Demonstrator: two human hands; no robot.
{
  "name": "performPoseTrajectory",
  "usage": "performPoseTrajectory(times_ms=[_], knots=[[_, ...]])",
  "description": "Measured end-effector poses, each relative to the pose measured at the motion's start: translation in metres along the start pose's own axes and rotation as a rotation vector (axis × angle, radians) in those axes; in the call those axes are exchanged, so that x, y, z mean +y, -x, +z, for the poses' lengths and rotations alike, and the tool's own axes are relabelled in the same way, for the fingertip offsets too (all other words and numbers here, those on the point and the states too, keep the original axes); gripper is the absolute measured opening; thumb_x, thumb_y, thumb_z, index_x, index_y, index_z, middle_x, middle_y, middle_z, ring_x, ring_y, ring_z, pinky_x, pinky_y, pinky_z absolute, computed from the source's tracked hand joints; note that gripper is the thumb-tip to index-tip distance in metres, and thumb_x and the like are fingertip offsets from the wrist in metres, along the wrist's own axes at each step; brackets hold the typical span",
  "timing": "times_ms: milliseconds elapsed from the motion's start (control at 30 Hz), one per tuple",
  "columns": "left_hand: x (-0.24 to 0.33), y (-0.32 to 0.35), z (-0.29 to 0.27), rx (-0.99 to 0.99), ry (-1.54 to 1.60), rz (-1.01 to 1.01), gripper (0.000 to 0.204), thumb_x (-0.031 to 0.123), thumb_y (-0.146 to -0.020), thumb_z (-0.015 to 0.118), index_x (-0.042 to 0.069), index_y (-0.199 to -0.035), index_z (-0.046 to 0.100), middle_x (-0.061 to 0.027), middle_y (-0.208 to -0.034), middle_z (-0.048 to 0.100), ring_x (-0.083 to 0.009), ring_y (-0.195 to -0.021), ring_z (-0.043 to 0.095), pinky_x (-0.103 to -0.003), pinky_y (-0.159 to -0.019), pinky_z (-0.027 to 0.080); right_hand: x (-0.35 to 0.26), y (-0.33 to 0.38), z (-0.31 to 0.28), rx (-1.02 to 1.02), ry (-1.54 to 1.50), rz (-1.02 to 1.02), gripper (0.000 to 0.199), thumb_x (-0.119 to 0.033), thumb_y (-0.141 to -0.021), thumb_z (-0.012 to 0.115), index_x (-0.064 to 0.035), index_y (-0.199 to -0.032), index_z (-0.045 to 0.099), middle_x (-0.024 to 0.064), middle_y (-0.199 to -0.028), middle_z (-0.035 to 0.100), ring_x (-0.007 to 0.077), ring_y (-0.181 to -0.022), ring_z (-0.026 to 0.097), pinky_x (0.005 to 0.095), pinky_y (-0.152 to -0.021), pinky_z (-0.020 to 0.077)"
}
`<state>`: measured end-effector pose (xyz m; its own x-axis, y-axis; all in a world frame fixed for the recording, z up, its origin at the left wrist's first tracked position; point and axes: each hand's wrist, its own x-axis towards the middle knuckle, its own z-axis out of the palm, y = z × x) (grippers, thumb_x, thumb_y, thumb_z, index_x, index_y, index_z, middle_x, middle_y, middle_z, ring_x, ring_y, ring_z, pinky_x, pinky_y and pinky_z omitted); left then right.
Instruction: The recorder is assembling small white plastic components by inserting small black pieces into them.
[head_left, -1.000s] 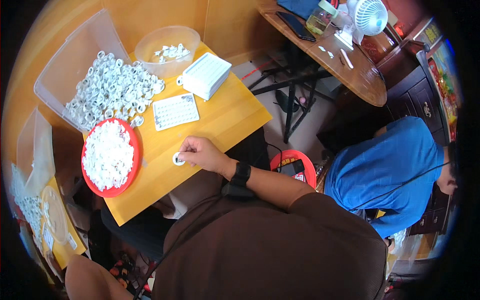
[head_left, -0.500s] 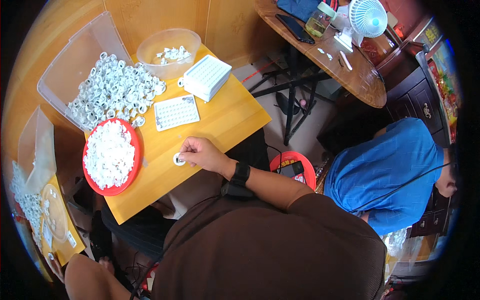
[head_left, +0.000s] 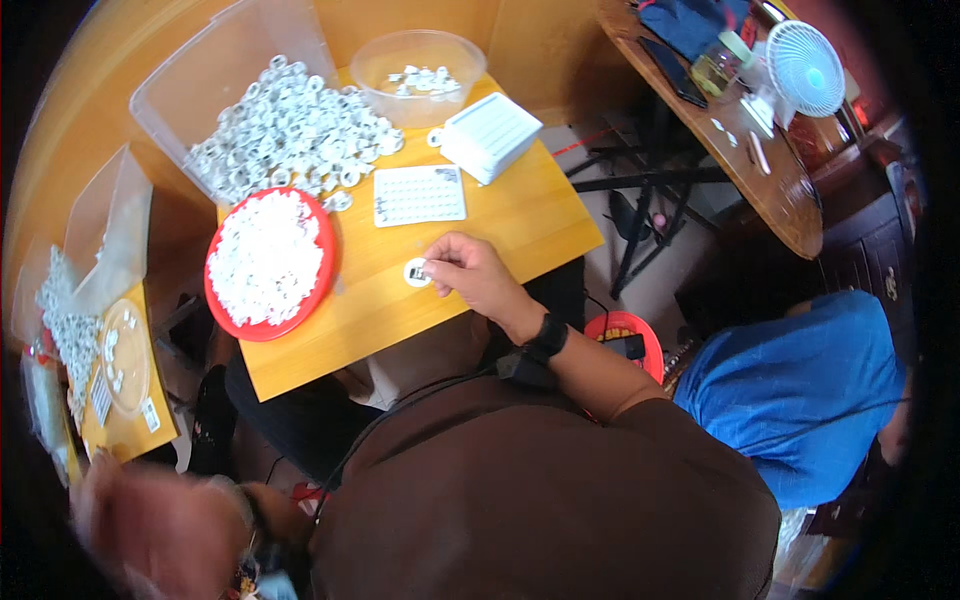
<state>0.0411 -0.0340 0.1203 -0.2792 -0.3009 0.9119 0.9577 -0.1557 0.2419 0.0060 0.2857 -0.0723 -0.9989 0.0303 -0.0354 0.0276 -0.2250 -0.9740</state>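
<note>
My right hand (head_left: 470, 272) is closed in a pinch above the near part of the yellow table (head_left: 380, 310). Between its thumb and fingers is a small round white piece (head_left: 414, 272) with a dark square mark. My left hand (head_left: 160, 520) is at the lower left, away from the table and smeared by motion, so its fingers cannot be made out. Beyond the right hand lies a flat white tray (head_left: 420, 196) with rows of small bumps. A red round tray (head_left: 326, 265) heaped with small white parts stands to its left.
White ring-shaped parts (head_left: 290, 130) spill from a tipped clear bin (head_left: 170, 110). Behind are a clear round tub (head_left: 415, 60) and stacked white trays (head_left: 490, 135). A brown table (head_left: 640, 60) carries a fan (head_left: 805, 68). A person in blue (head_left: 800, 400) sits at right; another yellow table (head_left: 150, 430) stands left.
My left hand has swung into view at the lower left. The whole view has shifted, moving the table right and up in the picture. My right hand still pinches the round piece.
</note>
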Motion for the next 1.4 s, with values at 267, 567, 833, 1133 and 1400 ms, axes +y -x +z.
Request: performPoseTrajectory(times_ms=[267, 567, 833, 1133, 1400], knots=[[-0.121, 0.153, 0.040, -0.295, 0.170, -1.547, 0.035, 0.027, -0.097, 0.046, 0.002, -0.120, 0.053, -0.0053, -0.098, 0.063, -0.0116, -0.080, 0.059, -0.025, -0.069, 0.046, -0.032, -0.010, 0.028, -0.134, 0.017, -0.011, 0.007, -0.005, -0.089, 0.060, -0.0007, -0.094, 0.059, 0.0005, -0.079, 0.059, 0.0052, -0.066, 0.054, 0.0197, -0.061, 0.0457], [-0.178, 0.157, 0.070, -0.131, 0.773, -1.530, 0.033, 0.023, -0.096, 0.051, -0.002, -0.118, 0.050, -0.0112, -0.092, 0.062, -0.0170, -0.075, 0.061, -0.027, -0.067, 0.052, -0.051, -0.063, 0.024, -0.140, 0.061, -0.072, 0.008, -0.007, -0.089, 0.061, -0.0005, -0.093, 0.060, 0.0006, -0.078, 0.061, 0.0041, -0.064, 0.053, 0.0195, -0.059, 0.0444], [-0.233, 0.130, 0.066, 0.055, 0.810, -1.431, 0.029, 0.022, -0.097, 0.050, -0.002, -0.114, 0.052, -0.0110, -0.091, 0.062, -0.0198, -0.078, 0.061, -0.029, -0.071, 0.051, -0.056, -0.132, 0.043, -0.043, 0.026, -0.193, 0.009, -0.010, -0.092, 0.060, -0.0005, -0.093, 0.059, -0.0011, -0.074, 0.059, 0.0040, -0.063, 0.051, 0.0196, -0.059, 0.0434], [-0.262, 0.123, 0.039, 0.336, 0.811, -1.227, 0.027, 0.021, -0.097, 0.047, -0.001, -0.111, 0.051, -0.0127, -0.089, 0.060, -0.0217, -0.079, 0.058, -0.032, -0.073, 0.048, -0.014, -0.143, 0.087, 0.129, 0.866, -0.758, 0.006, -0.007, -0.081, 0.065, -0.0044, -0.085, 0.062, 0.0108, -0.080, 0.060, 0.0297, -0.070, 0.058, 0.0385, -0.063, 0.0470], [-0.256, 0.119, 0.035, 0.403, 0.808, -1.256, 0.026, 0.022, -0.095, 0.051, 0.001, -0.109, 0.051, -0.0119, -0.090, 0.059, -0.0212, -0.081, 0.058, -0.032, -0.074, 0.048, -0.009, -0.147, 0.080, 0.011, 0.941, -0.706, 0.008, -0.006, -0.078, 0.066, -0.0041, -0.085, 0.063, 0.0089, -0.085, 0.060, 0.0291, -0.078, 0.057, 0.0382, -0.068, 0.0471]])
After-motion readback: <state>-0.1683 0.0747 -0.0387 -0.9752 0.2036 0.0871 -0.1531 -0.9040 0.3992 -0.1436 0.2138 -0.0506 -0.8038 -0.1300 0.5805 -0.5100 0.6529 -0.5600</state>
